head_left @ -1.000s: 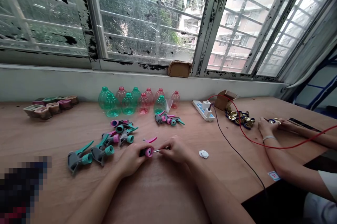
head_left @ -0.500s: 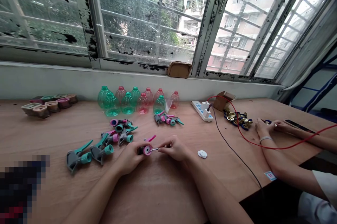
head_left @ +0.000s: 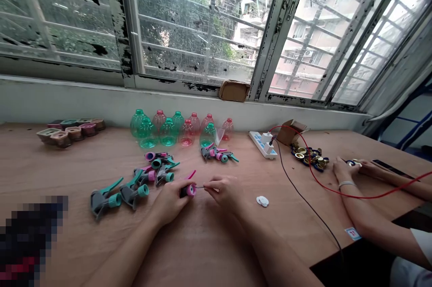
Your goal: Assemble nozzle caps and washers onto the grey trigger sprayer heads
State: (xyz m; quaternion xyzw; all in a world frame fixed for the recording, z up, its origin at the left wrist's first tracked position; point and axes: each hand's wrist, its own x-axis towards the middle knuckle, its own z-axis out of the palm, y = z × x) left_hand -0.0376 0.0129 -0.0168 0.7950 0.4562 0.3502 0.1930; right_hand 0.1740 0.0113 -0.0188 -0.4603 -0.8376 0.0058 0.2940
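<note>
My left hand is closed around a dark spray trigger head with a pink collar, held just above the wooden table. My right hand pinches a thin rod whose tip sits at the collar's opening. Left of my hands lie several grey trigger heads with teal levers. More pink and teal ones lie behind them. Small white discs rest to the right of my right hand.
Several green and pink bottles stand by the wall. A further pile of trigger heads lies before them. Small trays sit far left. A power strip, black and red cables and brass rings lie right, where another person's hands work.
The rod between my right fingers has gone deeper toward the pink collar, and my hands have drawn slightly closer. The view has shifted a little right and down.
</note>
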